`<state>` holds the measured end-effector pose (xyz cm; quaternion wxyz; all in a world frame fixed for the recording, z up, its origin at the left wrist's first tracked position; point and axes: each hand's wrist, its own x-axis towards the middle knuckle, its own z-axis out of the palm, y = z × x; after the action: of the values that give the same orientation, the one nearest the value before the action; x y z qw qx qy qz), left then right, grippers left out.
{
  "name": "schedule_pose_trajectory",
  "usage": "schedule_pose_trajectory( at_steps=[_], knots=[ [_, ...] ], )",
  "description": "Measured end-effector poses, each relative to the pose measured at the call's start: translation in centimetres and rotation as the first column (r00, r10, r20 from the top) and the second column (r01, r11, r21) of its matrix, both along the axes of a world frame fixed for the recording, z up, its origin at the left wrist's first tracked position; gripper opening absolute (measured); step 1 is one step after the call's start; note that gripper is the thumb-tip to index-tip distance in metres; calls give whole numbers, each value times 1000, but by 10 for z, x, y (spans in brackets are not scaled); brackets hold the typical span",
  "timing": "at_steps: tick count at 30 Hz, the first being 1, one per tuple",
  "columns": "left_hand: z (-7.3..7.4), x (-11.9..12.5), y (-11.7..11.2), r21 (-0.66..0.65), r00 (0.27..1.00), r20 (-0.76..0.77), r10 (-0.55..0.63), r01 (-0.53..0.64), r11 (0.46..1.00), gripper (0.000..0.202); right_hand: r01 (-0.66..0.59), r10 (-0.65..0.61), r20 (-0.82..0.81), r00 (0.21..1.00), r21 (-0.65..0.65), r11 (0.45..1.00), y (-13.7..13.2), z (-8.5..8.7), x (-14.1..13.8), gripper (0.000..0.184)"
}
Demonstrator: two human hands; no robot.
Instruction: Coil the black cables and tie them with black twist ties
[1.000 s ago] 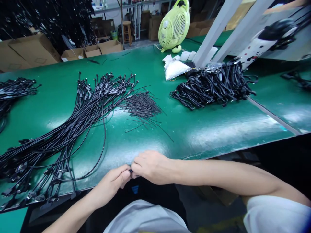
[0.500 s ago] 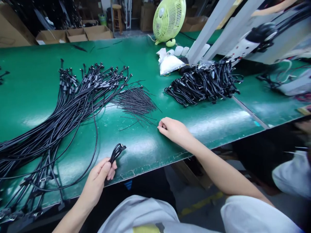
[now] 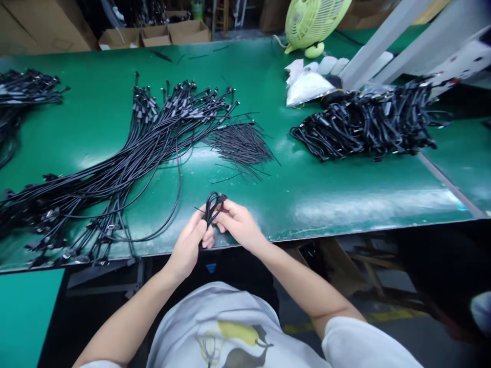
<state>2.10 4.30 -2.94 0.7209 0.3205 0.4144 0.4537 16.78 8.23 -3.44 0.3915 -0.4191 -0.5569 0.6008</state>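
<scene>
The person's left hand (image 3: 189, 244) is clamped round a folded black cable (image 3: 208, 215) at the near edge of the green table (image 3: 284, 197); the right hand (image 3: 241, 226) meets it at three o'clock, exact grip hard to tell. Thin black strands (image 3: 245, 145) lie toward one o'clock.

At the upper right of the frame a yellow-green electric fan (image 3: 314, 23) stands on its base, its top cut off by the frame edge. Just below it lie a crumpled white plastic bag (image 3: 309, 89) and a row of small white objects (image 3: 328, 65), beside two slanting pale grey posts (image 3: 383, 46). Large cardboard boxes (image 3: 49, 25) fill the upper left corner; to their right, smaller open cartons (image 3: 190, 32) sit side by side, with a green bin (image 3: 197, 9) behind. A turquoise panel (image 3: 28, 312) occupies the lower left corner, and a yellow floor stripe (image 3: 395, 316) runs across the lower right.
</scene>
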Motion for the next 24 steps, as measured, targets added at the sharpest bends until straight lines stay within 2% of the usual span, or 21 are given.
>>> schedule_pose_trajectory(
  at_steps=[2,5,7,8,9,10,11,13,16,18,19,21,24],
  knots=[
    [-4,-5,-3,69,998,-32,45,-43,997,43,7,-12,-94,996,-56,998,-9,-3,-14,20],
    [-8,-15,-7,176,989,-69,133,-119,977,35,-11,11,-9,1000,-33,999,-17,-3,-13,20],
    [-7,-19,-10,206,985,-62,159,-143,968,34,-3,-15,157,987,120,993,-21,-2,-8,16],
    [-5,-19,-12,204,988,-56,145,-131,970,34,-9,-52,244,968,245,970,-24,-1,-6,14],
    [-4,-19,-13,196,992,-52,118,-106,975,34,-29,-106,322,941,386,922,-27,-1,-4,14],
    [-3,-19,-14,186,995,-56,83,-71,980,35,-66,-172,389,905,528,847,-30,0,-4,15],
    [-2,-19,-16,180,996,-71,52,-38,983,35,-122,-246,445,861,650,750,-33,2,-3,16],
    [0,-19,-18,191,986,-167,25,7,982,35,-283,-382,518,765,804,523,-37,5,-3,17],
    [0,-24,-19,246,905,-425,30,83,966,32,-545,-471,564,678,816,193,-37,14,-1,18],
    [2,-28,-20,251,839,-545,7,155,955,28,-664,-445,602,663,748,21,-35,23,1,22],
    [3,-30,-21,237,830,-557,-24,187,953,27,-710,-434,628,646,703,-40,-34,28,2,23],
    [7,-34,-23,165,866,-480,-143,249,954,28,-801,-434,696,572,588,-113,-32,40,4,23],
    [13,-37,-28,29,922,-204,-328,341,940,30,-880,-451,757,473,433,-196,-33,55,5,25]
  ],
)
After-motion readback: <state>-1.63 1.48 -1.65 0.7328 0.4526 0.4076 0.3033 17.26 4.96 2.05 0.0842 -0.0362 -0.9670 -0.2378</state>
